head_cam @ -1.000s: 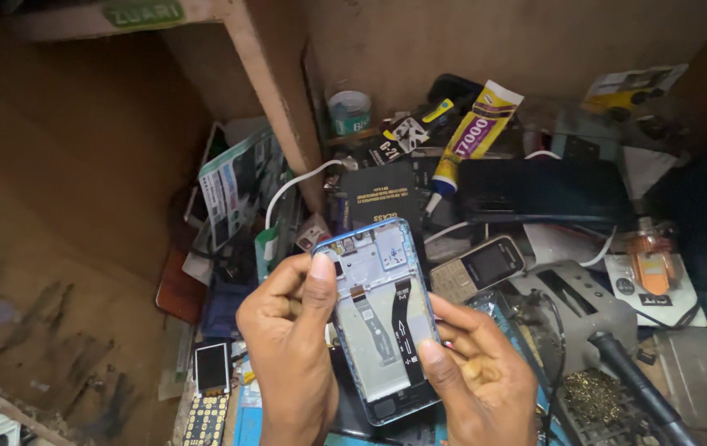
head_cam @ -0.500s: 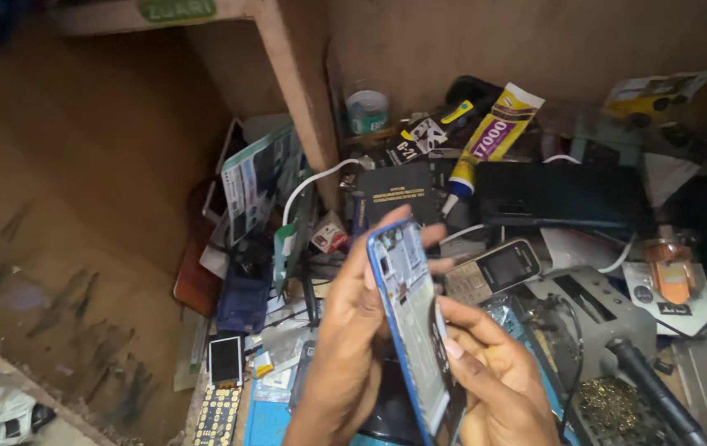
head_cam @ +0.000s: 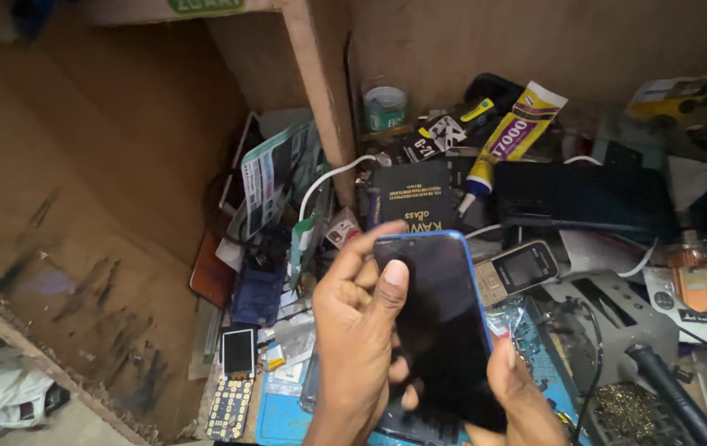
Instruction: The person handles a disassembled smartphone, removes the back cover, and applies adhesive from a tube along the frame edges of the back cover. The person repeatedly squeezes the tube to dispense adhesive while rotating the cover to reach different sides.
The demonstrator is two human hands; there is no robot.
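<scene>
Both hands gripped a blue-framed smartphone (head_cam: 440, 322) above the cluttered desk (head_cam: 287, 413), its dark screen facing up. The left hand (head_cam: 357, 339) clasped the phone's left edge, thumb laid on the glass, while the right hand (head_cam: 522, 392) supported its lower right corner from beneath. Just behind the phone lay a black tempered-glass box (head_cam: 413, 202) and a small keypad phone (head_cam: 518, 271); a yellow glue tube (head_cam: 512, 136) rested farther back. Near the desk's front left edge sat a bare keypad phone board (head_cam: 235, 380).
</scene>
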